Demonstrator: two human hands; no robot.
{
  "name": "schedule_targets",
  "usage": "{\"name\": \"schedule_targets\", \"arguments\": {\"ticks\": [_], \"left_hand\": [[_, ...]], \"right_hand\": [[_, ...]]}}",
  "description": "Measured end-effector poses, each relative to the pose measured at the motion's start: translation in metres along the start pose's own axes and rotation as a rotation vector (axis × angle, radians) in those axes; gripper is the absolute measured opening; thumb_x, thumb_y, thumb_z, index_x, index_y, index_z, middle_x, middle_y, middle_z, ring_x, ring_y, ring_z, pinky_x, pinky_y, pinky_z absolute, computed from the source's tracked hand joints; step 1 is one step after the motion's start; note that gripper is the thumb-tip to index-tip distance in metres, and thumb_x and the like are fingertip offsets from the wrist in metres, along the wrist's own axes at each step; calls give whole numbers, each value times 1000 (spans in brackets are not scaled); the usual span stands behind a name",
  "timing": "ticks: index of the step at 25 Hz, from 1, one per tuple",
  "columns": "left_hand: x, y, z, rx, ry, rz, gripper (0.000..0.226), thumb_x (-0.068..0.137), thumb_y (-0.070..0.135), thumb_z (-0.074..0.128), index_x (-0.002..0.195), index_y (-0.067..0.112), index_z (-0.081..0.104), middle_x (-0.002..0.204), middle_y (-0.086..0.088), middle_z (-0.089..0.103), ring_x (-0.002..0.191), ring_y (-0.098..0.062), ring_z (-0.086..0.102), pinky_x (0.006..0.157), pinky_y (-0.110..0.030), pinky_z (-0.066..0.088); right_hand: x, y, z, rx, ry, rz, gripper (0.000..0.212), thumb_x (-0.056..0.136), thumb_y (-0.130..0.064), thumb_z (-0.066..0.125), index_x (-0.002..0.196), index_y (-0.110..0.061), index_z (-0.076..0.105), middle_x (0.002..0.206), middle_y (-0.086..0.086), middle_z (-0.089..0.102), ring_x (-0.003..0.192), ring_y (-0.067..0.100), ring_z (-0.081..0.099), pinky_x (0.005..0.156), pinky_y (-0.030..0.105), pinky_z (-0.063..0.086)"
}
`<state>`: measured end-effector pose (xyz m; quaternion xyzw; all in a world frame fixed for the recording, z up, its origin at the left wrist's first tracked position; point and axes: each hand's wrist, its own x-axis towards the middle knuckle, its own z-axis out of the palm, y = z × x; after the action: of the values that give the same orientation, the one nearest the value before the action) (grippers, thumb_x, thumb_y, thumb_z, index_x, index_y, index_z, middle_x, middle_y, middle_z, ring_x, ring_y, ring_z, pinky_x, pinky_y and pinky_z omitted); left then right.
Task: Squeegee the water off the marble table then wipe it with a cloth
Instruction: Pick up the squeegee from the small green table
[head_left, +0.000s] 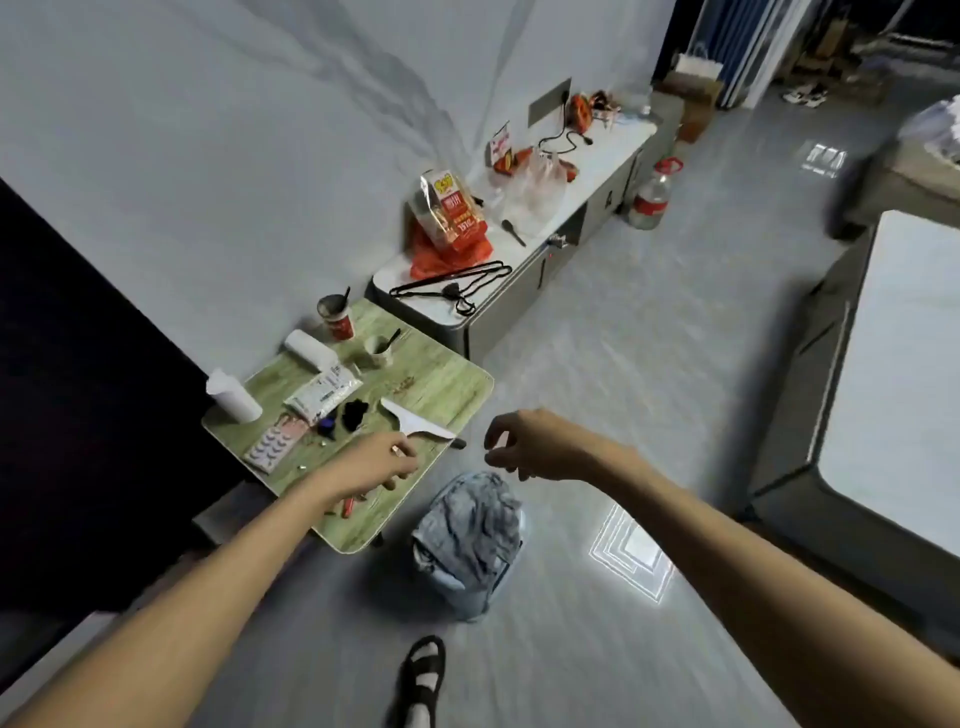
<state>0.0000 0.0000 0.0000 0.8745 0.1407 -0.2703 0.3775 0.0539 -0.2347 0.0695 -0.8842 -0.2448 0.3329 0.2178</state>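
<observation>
A white squeegee (415, 422) lies on a small green wood-grain table (447, 384) near its front edge. My left hand (376, 465) reaches over that table, and its fingers close on the squeegee's handle. Just past the table's right edge, my right hand (530, 441) hovers above the floor with fingers curled apart and nothing in them. A crumpled grey-blue cloth (475, 519) sits on a low stand on the floor, below and between my hands. A long low cabinet with a white stone-like top (587, 182) stands against the wall behind.
The green table holds two paper cups (336, 314), a paper roll (310, 348), a white packet (322, 395), a white bottle (232, 397) and small items. The cabinet carries snack bags (452, 213), black hangers (452, 283) and cables. A water jug (653, 197) stands on the floor. A large white-topped grey frame (904, 374) fills the right.
</observation>
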Motion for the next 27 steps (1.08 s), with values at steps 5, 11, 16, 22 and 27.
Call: {"name": "schedule_targets", "arguments": {"ticks": [5,11,16,22,27], "left_hand": [[150,-121,7,-74,65,-169,5,87,20,62,91,17,63,94,-13,70,69,-23,64,70,-35,52],[321,-230,62,199,138,-241,25,94,26,53,114,11,54,108,-14,65,94,-34,63,82,-42,53],[395,-274,98,284,198,-236,28,96,15,49,121,2,50,120,-25,58,109,-41,56,83,-43,43],[388,-218,64,-29,-35,-129,18,88,22,66,77,9,62,62,-4,59,54,-20,54,51,-27,42],[314,-59,14,-337,-171,97,13,86,16,69,82,6,61,48,4,56,37,-8,48,37,-21,38]], "right_hand": [[167,7,66,45,-35,71,26,92,-26,58,116,-16,63,111,11,67,89,24,65,82,37,53],[319,81,171,154,-18,183,24,90,-19,56,112,-14,65,109,9,69,86,23,64,78,30,50],[362,125,225,230,-70,226,21,90,-15,56,105,-5,66,102,13,71,86,27,66,78,37,54],[342,136,180,257,-33,266,21,91,-13,56,108,-10,67,103,9,71,80,21,66,69,27,49],[266,117,72,404,90,266,17,91,-25,59,105,-16,65,83,4,70,63,13,65,62,28,54]]}}
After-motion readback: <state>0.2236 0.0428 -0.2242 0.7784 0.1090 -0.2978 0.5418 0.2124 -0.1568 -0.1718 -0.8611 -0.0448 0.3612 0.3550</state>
